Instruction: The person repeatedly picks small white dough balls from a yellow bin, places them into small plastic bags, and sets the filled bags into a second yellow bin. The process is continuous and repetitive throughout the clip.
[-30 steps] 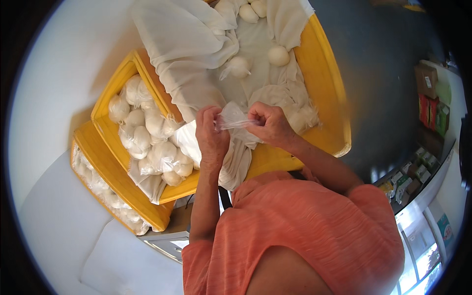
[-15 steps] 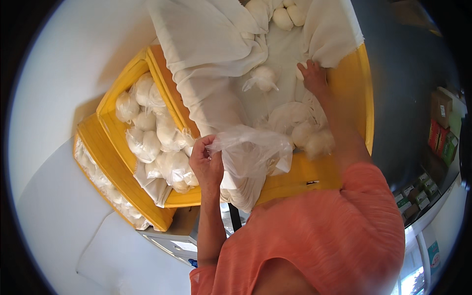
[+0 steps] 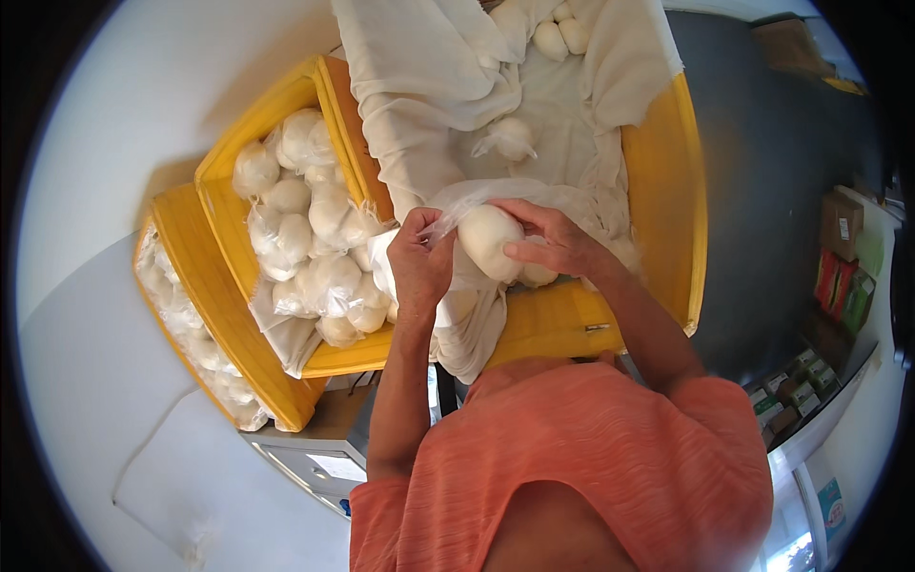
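Pinching filmy plastic (image 3: 469, 195) is the left grip (image 3: 424, 257); the right grip (image 3: 545, 240) clasps a smooth ball (image 3: 487, 244).

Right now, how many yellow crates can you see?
3: a big crate in front of you, a smaller crate of bagged white balls to its left, and a lower crate at the far left. Others could be hidden underneath.
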Demonstrator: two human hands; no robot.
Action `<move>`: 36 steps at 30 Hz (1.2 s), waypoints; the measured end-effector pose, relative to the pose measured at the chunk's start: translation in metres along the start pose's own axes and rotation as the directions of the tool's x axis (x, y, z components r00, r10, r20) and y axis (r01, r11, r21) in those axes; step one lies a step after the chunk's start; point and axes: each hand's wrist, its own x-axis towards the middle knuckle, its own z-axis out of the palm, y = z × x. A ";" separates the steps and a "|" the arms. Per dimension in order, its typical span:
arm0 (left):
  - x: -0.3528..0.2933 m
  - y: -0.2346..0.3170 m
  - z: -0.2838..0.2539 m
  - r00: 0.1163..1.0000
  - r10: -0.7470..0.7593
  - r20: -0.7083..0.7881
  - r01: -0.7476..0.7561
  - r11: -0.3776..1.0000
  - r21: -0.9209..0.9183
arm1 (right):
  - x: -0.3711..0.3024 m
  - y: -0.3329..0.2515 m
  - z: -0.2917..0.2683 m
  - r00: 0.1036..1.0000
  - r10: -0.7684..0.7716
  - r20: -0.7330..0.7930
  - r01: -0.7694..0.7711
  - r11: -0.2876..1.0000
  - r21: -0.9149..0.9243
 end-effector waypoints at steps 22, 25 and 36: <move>-0.100 0.042 -0.117 0.897 0.252 0.362 0.030 0.784 -0.620 | -0.131 -0.065 0.083 0.927 -0.208 0.312 0.131 -0.599 -0.790; -0.111 0.053 -0.132 0.880 0.285 0.380 0.047 0.744 -0.666 | -0.129 -0.090 0.102 0.858 -0.279 0.432 0.209 -0.578 -0.789; -0.148 0.080 -0.141 0.760 0.445 0.474 -0.063 0.776 -0.627 | -0.112 -0.115 0.177 0.922 -0.294 -0.252 0.205 0.923 -0.327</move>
